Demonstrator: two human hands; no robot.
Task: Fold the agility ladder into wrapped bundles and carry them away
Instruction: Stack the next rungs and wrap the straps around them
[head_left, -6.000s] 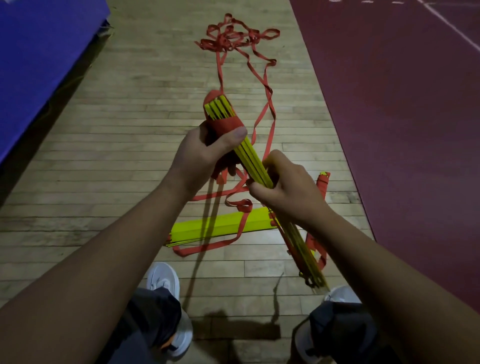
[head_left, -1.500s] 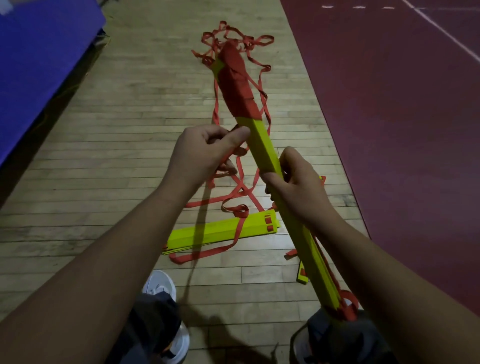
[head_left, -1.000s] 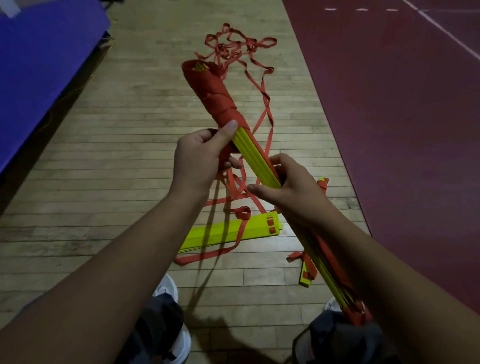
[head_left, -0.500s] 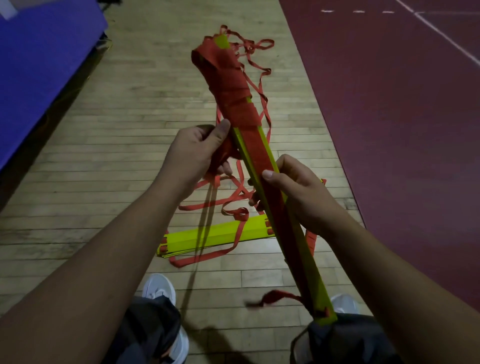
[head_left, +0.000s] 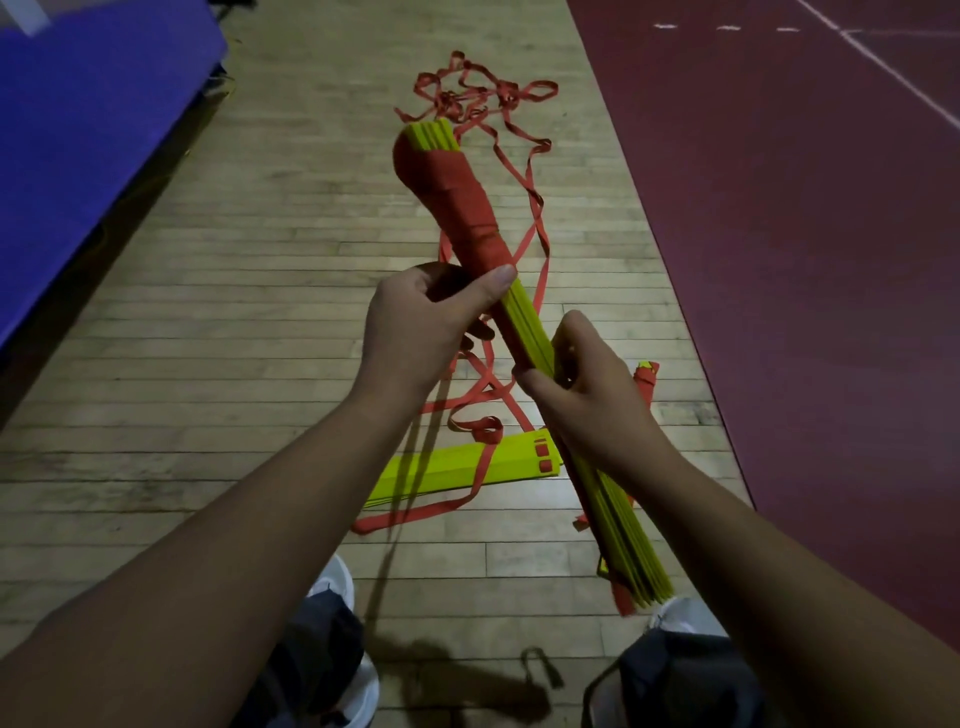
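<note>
I hold a stack of yellow ladder rungs (head_left: 524, 332) slanting from upper left to lower right. Its far half is wound in red strap (head_left: 457, 202). My left hand (head_left: 415, 332) grips the bundle just below the wrapping, thumb pressed on the strap's edge. My right hand (head_left: 587, 395) grips the bare yellow part lower down. Loose red strap (head_left: 483, 93) trails from the bundle to a tangle on the floor ahead. A second stack of yellow rungs (head_left: 467, 467) lies flat on the floor under my arms, with strap looped over it.
A wooden plank floor (head_left: 234, 312) runs ahead. A blue mat (head_left: 88, 130) lies along the left. A dark red court surface (head_left: 810, 234) with white lines fills the right. My white shoes (head_left: 337, 582) show at the bottom.
The bundle has turned in my hands, so the rung edges now face up. The red wrapping reaches a little further down the stack.
</note>
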